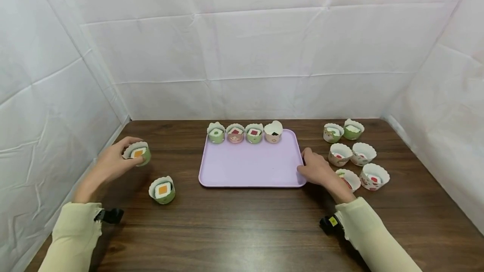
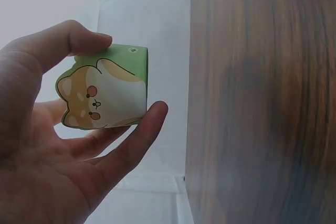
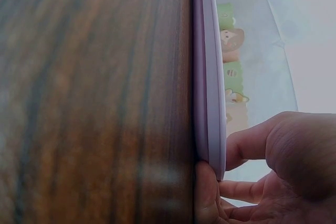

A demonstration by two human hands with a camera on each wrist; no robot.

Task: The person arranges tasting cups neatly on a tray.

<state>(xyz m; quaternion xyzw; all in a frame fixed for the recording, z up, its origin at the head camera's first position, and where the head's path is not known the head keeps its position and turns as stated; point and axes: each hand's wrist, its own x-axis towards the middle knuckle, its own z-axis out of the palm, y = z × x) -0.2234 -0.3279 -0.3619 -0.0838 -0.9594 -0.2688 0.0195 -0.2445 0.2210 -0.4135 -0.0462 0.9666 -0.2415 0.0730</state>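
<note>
At the table's left side my left hand [image 1: 113, 158] grips a green paper baking cup [image 1: 145, 154], raised above the wood. Inside sits a white piece with an orange centre, like a sushi roll. A printed animal face shows on the cup [image 2: 105, 93] in the left wrist view, between thumb and fingers. Below and to the right, a similar green cup [image 1: 164, 196] stands upright on the table. My right hand [image 1: 317, 169] pinches the right edge of a lilac tray [image 1: 249, 165]. Along the tray's back edge stands a row of filled cups, including a pink one [image 1: 235, 137].
Right of the tray, several filled paper cups stand in a cluster, among them a green one [image 1: 354, 134] and a white patterned one [image 1: 380, 184]. One cup [image 1: 353, 179] lies close to my right wrist. White cloth walls [image 1: 257, 49] enclose the brown wooden table [image 1: 234, 230].
</note>
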